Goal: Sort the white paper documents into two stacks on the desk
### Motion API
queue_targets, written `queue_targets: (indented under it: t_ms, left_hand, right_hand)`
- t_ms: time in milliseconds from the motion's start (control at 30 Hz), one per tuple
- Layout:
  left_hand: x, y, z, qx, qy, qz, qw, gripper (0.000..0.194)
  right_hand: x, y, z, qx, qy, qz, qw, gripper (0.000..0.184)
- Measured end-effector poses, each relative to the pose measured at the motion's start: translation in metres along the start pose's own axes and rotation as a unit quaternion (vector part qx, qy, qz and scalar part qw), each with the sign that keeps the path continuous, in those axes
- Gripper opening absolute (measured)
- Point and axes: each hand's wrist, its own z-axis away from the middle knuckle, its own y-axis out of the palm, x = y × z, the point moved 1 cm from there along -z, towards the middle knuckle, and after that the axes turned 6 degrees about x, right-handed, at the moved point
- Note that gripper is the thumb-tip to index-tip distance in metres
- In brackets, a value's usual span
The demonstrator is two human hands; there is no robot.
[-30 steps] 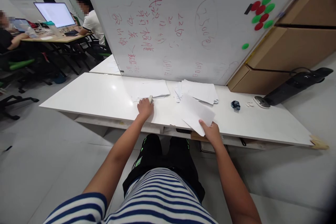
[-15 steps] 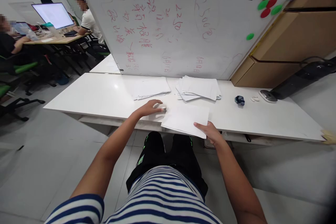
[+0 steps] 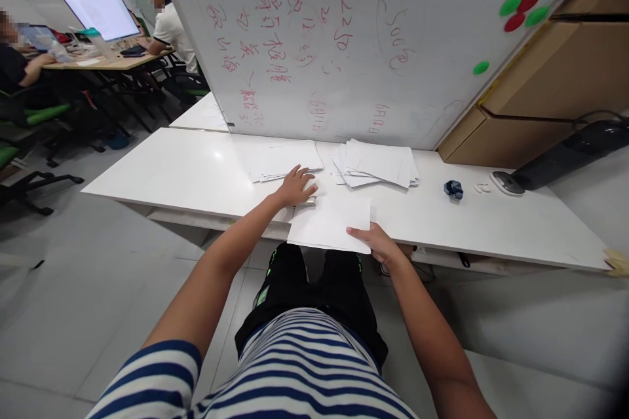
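Observation:
My right hand [image 3: 376,240] pinches the near right edge of a thin set of white paper sheets [image 3: 331,222], thumb on top. The sheets reach over the front edge of the white desk. My left hand [image 3: 296,187] is spread over a small pale object with a metallic end [image 3: 308,201], possibly a stapler, mostly hidden under the palm. The sheets' left end lies beside this object. Behind the left hand rests a paper stack [image 3: 289,156]. A second, looser paper stack [image 3: 378,162] lies to its right.
A whiteboard [image 3: 314,46] with red writing and magnets stands behind the desk [image 3: 196,177]. To the right are a dark blue item [image 3: 453,190], a small white piece [image 3: 482,188], a mouse [image 3: 507,182], a black bottle-like object [image 3: 565,154] and cardboard boxes [image 3: 515,124]. People sit at far left.
My left hand has moved from the side of the small object to over its top, fingers spreading. The right hand has shifted the sheets left, towards that object. The view has tilted slightly.

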Motion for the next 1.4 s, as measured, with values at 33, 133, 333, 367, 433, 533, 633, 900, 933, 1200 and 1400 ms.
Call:
queue_targets:
  t_ms: [33, 133, 333, 367, 433, 533, 633, 900, 933, 1200, 1400]
  left_hand:
    - [-0.001, -0.001, 0.0, 0.007, 0.002, -0.003, 1.0, 0.056]
    - [-0.004, 0.001, 0.001, 0.017, 0.007, -0.022, 1.0, 0.055]
    - [-0.009, 0.011, -0.002, -0.007, 0.013, -0.054, 0.998, 0.049]
    - [-0.008, 0.012, -0.003, 0.0, -0.002, -0.05, 0.999, 0.053]
    - [-0.002, 0.013, -0.003, 0.008, -0.039, -0.034, 0.999, 0.062]
    - [0.007, 0.011, -0.004, -0.001, -0.082, 0.001, 0.997, 0.062]
    - [0.012, 0.01, -0.004, -0.016, -0.095, 0.028, 0.995, 0.058]
    - [0.011, 0.013, -0.004, -0.048, -0.097, 0.034, 0.994, 0.058]
    - [0.011, 0.013, -0.004, -0.048, -0.096, 0.032, 0.994, 0.057]
    - [0.006, 0.01, -0.004, -0.047, -0.095, 0.006, 0.994, 0.056]
    - [0.006, 0.011, -0.004, -0.039, -0.084, 0.009, 0.996, 0.055]
  right_hand:
    - [-0.001, 0.001, -0.001, 0.002, -0.003, -0.004, 1.0, 0.039]
    - [-0.007, 0.003, -0.002, 0.008, -0.008, -0.014, 1.0, 0.039]
    - [-0.019, 0.005, -0.006, 0.015, -0.02, -0.016, 1.0, 0.046]
    - [-0.02, 0.005, -0.006, 0.01, -0.021, -0.016, 1.0, 0.046]
    - [-0.02, 0.006, -0.003, 0.005, -0.016, -0.013, 1.0, 0.045]
    - [-0.015, 0.003, 0.007, 0.008, -0.014, -0.004, 1.0, 0.045]
    - [-0.009, -0.014, 0.022, -0.005, -0.023, 0.024, 0.999, 0.046]
    - [-0.014, -0.059, 0.049, -0.05, -0.013, 0.084, 0.995, 0.05]
    - [-0.017, -0.059, 0.049, -0.045, -0.011, 0.082, 0.996, 0.049]
    - [-0.03, -0.052, 0.037, -0.017, -0.005, 0.075, 0.997, 0.054]
    - [-0.053, -0.049, 0.034, 0.006, 0.015, 0.024, 1.0, 0.05]
